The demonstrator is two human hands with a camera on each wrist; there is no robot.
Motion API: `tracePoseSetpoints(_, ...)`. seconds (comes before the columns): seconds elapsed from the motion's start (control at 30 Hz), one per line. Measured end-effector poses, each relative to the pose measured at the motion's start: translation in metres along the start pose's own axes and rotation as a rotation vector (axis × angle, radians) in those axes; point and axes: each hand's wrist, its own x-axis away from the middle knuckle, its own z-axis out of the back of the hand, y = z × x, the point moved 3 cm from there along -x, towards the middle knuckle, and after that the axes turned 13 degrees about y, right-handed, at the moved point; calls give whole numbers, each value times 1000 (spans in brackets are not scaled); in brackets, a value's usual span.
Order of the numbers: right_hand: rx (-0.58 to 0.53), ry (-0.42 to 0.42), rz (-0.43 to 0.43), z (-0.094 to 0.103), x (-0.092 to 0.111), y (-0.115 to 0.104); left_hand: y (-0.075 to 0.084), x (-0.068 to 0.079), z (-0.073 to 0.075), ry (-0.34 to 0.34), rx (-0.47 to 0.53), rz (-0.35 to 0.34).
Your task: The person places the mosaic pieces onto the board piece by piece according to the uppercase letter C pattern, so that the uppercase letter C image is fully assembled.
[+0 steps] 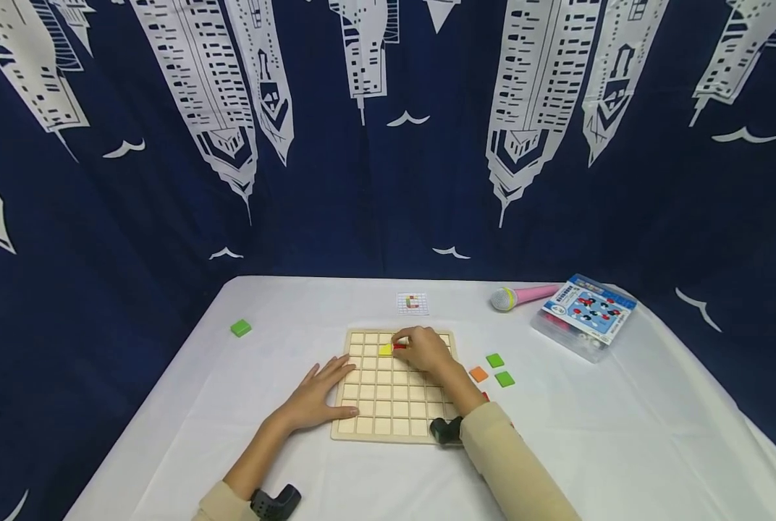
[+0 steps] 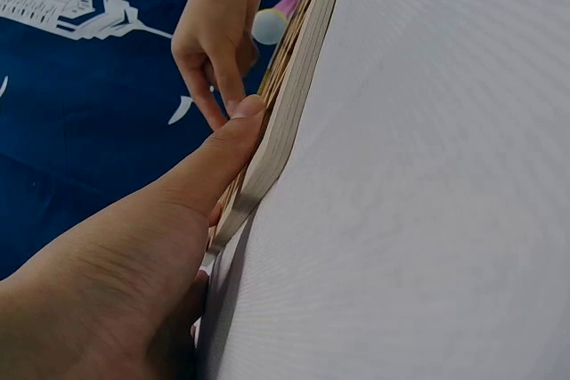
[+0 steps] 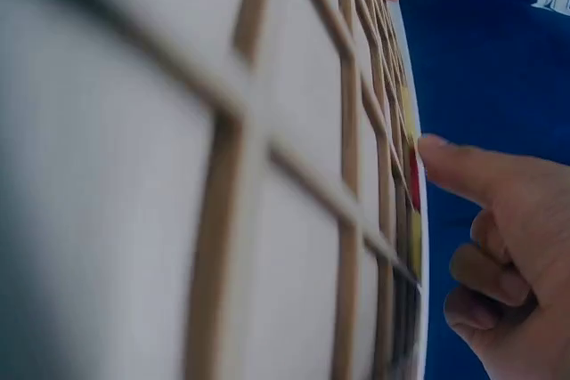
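Note:
A wooden grid board (image 1: 375, 409) lies on the white table. My right hand (image 1: 423, 351) reaches over its far part, thumb and index finger at a red tile (image 1: 399, 346) in a square there. A yellow tile (image 1: 384, 350) sits just left of the red one. In the right wrist view a fingertip touches the edge of the red tile (image 3: 415, 180), with yellow tiles (image 3: 416, 242) on either side; the other fingers curl in. My left hand (image 1: 316, 398) rests at the board's left edge, fingers spread, its thumb (image 2: 233, 135) lying on the rim.
A small pattern card (image 1: 412, 304) lies behind the board. Right of the board are loose green tiles (image 1: 504, 378), an orange tile (image 1: 478, 374) and a partly hidden red one. Another green piece (image 1: 241, 328) lies far left. A pink microphone (image 1: 525, 294) and a plastic case (image 1: 583, 315) stand back right.

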Motion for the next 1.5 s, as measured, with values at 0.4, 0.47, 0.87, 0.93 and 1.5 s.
tracePoseSetpoints(0.4, 11, 195, -29, 89, 30, 70, 1, -1, 2, 2, 19, 9)
tracePoseSetpoints(0.47, 25, 188, -66, 102, 40, 88, 1, 0, 2, -1, 24, 6)
tracePoseSetpoints(0.87, 21, 39, -169, 113, 67, 137, 1, 1, 0, 3, 23, -9)
tracePoseSetpoints(0.93, 28, 52, -160, 112, 66, 138, 1, 0, 1, 3, 26, -12)
tracePoseSetpoints(1.5, 71, 210, -81, 102, 55, 82, 2, 1, 2, 1, 25, -11)
